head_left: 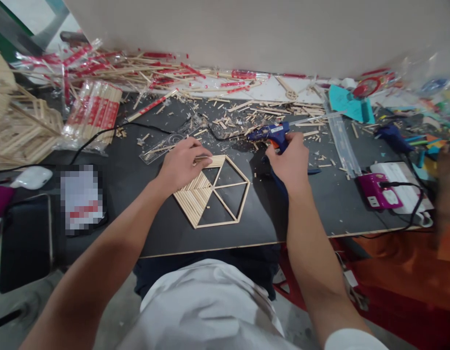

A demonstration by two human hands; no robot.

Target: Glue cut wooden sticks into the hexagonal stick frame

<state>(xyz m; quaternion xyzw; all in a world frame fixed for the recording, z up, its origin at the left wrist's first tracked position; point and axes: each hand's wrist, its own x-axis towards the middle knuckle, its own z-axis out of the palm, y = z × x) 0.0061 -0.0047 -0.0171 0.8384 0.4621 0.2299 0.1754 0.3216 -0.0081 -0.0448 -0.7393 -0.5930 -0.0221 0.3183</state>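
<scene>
Head view: right hand (292,158) holds blue plastic glue gun (278,132). Left hand (183,163): grip narrow, contents indiscernible, at far-left side of pale wooden-stick hexagon (191,206), near-middle desk (330,204). Risk: snagged black cord (152,127) jerking gun.

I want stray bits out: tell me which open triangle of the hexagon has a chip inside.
The bottom triangle of the hexagon, nearest the shirt: a small chip lies inside it; no chip shows in the other open ones.
</scene>
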